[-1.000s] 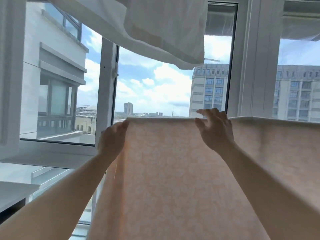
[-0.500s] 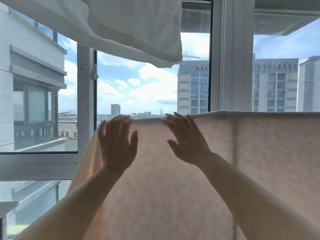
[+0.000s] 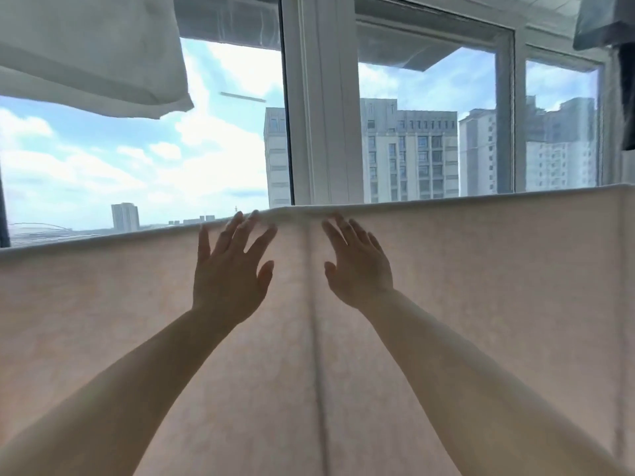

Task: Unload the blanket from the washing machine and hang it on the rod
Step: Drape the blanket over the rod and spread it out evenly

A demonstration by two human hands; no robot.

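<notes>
So from where I was watching the head feed, far left up top there was a white sheet (image 3: 92, 53) hanging overhead, not part of the job. Below it the pale pink blanket (image 3: 481, 286) was already draped over the rod, its top fold running the full width of the view; the rod itself was hidden under that fold, so I couldn't see it directly. Left hand (image 3: 230, 269) was up near the fold with fingers spread straight, gripping nothing, fingertips right at the top edge. Whether the palm was actually pressing the fabric I couldn't tell. Just right of it a vertical crease (image 3: 318, 338) ran down the blanket, lined up with the white window frame (image 3: 323, 97) behind. Right hand (image 3: 357, 266) was on the other side of that crease, fingers also straight and relaxed, holding nothing. Apartment blocks (image 3: 412, 152) showed through the glass beyond.

My read: unloading was done and this was the smoothing stage. Next move probably needed both palms sweeping outward from the crease to flatten it, gently, so the blanket didn't slide off
</notes>
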